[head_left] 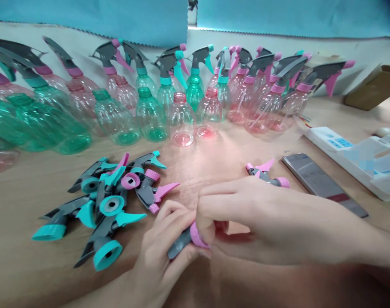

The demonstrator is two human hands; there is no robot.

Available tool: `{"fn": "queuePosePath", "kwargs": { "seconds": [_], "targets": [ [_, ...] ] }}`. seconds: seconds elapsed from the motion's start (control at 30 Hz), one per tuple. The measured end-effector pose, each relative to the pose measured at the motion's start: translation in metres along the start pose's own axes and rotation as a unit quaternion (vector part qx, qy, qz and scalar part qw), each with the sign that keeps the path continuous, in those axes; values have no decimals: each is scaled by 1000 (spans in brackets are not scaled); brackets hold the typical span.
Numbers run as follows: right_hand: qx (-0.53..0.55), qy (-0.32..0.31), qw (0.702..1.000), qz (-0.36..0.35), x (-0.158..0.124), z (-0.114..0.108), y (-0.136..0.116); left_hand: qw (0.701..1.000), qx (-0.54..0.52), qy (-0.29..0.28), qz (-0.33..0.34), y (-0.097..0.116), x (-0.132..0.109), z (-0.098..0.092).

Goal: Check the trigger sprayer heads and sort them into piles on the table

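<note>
My left hand [167, 239] is closed around a grey trigger spray head [181, 244] with a pink collar, low in the middle of the head view. The fingers of my right hand [242, 218] are pinched at that pink collar; whether they also hold something small there is hidden. Left of my hands lies a pile of loose trigger spray heads [111, 205], grey with teal or pink collars and triggers. Beyond my right hand one more pink-and-grey spray head [267, 176] rests on the table, partly covered by the hand.
Behind stand several open-necked bottles, such as a green bottle [151, 117] and a pink bottle [182, 122]. Bottles with spray heads [195, 85] line the wall. At right are a phone [323, 184], a white plastic tray [339, 158] and a brown case [373, 87].
</note>
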State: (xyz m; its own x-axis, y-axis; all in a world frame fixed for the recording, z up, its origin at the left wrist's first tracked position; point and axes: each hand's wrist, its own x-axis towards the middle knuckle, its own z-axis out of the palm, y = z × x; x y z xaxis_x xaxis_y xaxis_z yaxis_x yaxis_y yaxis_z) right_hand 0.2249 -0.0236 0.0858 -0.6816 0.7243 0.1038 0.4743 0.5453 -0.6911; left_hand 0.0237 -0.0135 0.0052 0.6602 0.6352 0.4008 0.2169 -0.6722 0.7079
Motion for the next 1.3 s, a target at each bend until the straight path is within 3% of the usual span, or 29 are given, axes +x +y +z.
{"fn": "queuePosePath", "kwargs": {
  "seconds": [0.27,0.4,0.9,1.1,1.3],
  "targets": [
    [175,98,977,73,2,20,6,1000,3,19,-12,-2,0,1],
    [187,137,968,95,3,26,4,1000,13,17,-15,-2,-2,1],
    [93,131,983,85,1,30,-4,999,35,12,-8,1,2,0],
    [134,132,977,97,2,32,2,999,36,31,-12,-3,-2,4],
    [189,118,963,152,3,31,8,999,33,27,5,-4,-5,4]
  ]
}}
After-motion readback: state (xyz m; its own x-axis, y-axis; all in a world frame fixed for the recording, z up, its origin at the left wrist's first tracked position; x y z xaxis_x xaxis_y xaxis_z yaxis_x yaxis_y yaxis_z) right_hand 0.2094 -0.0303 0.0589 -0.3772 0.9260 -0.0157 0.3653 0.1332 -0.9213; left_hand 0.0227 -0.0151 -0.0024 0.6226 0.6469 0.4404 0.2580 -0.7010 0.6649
